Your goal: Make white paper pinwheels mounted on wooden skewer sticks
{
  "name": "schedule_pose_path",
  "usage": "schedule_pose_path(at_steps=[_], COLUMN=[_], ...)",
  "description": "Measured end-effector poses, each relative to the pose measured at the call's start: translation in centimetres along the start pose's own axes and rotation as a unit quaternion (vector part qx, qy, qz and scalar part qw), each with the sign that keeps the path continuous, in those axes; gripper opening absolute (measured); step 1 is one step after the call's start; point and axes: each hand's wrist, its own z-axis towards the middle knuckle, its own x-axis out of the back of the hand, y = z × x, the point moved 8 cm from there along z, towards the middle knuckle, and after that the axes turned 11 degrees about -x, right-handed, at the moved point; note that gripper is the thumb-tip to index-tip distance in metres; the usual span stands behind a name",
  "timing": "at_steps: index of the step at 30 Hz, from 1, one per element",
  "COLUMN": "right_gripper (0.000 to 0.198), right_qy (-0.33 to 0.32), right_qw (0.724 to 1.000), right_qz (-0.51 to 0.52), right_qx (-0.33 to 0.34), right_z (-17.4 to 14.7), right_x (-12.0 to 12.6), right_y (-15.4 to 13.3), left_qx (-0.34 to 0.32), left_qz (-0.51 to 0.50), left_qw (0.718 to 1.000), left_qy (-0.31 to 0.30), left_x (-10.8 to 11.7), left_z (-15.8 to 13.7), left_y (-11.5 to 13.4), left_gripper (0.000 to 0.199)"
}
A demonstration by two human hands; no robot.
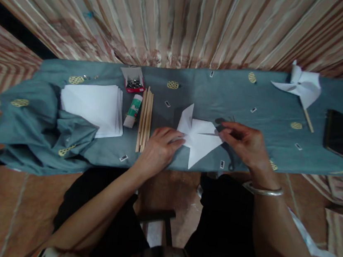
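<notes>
A white paper pinwheel (202, 142), cut and partly folded, lies on the cloth in front of me. Its left side is pinched between the thumb and fingers of my left hand (161, 148). My right hand (243, 142) is closed at the right corner of the paper, with thumb and fingertips against a flap. Dark scissors (231, 166) lie partly hidden beneath my right hand. Just left of my left hand, several wooden sticks (145, 119) lie side by side.
A glue stick (133, 111), an open box of metal pins (134, 84) and a stack of white paper (91, 106) lie to the left. At the right are a finished pinwheel on a stick (309, 89) and a dark phone (339, 133). Bunched tablecloth (43, 125) covers the left end.
</notes>
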Motion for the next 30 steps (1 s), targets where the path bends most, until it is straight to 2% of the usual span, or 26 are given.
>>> schedule_pose_path(at_steps=[5,8,10,15,18,24,28,30], right_gripper=[0.040,0.045,0.046,0.036,0.032,0.030,0.036,0.041], right_qy=[-0.097,-0.127,-0.119,-0.068,-0.033,0.003,0.006,-0.004], right_qw=[0.993,0.988,0.990,0.996,0.998,0.997,0.997,0.998], right_qz=[0.044,0.041,0.020,-0.043,-0.058,-0.071,-0.068,-0.064], right_qx=[-0.051,-0.073,-0.078,-0.046,-0.020,0.012,0.034,0.022], right_z=[-2.4,-3.5,-3.7,-3.5,-3.5,-3.5,-3.4,-3.3], right_x=[-1.2,-1.8,-1.7,-0.9,-0.2,0.5,-0.2,-1.0], right_y=[0.9,0.8,0.8,0.4,0.2,-0.4,-1.2,-1.2], left_qx=[0.018,0.017,0.001,-0.038,-0.036,-0.031,-0.030,-0.030], left_qz=[0.010,0.011,0.004,-0.021,-0.012,-0.011,-0.009,-0.006], left_qw=[1.000,1.000,1.000,0.997,0.995,0.996,0.996,0.995], left_qy=[0.018,0.024,0.017,-0.068,-0.088,-0.081,-0.083,-0.090], left_x=[-0.1,0.4,0.5,-1.5,-2.3,-2.2,-2.1,-2.2], left_z=[0.4,0.6,0.7,0.5,0.4,0.4,0.4,0.5], left_y=[-1.8,-1.0,0.4,3.8,4.1,3.9,4.0,4.1], left_gripper=[0.028,0.026,0.020,0.019,0.012,0.011,0.017,0.017])
